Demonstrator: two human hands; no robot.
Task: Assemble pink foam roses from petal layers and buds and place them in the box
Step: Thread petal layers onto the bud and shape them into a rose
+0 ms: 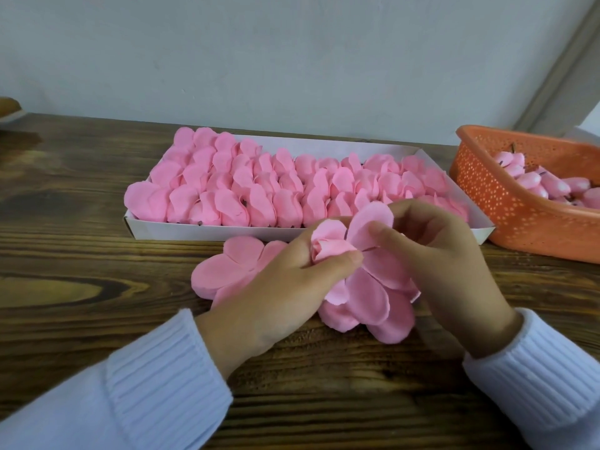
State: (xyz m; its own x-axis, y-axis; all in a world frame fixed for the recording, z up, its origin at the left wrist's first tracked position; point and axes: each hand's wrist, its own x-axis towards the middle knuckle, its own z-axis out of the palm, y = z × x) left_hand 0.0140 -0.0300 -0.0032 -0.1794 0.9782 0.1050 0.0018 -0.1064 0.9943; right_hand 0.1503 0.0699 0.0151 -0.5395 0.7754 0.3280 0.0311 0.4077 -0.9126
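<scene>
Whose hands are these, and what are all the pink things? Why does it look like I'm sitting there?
No machine here: these are a person's two hands, filmed by one camera worn on their head, so you see what they see. The left hand pinches a pink bud; the right hand holds a petal layer beside it, probably to join them into a rose. A second petal layer lies flat on the wooden table. Behind, a white box is packed with finished roses, and an orange basket on the right holds spare buds.
</scene>
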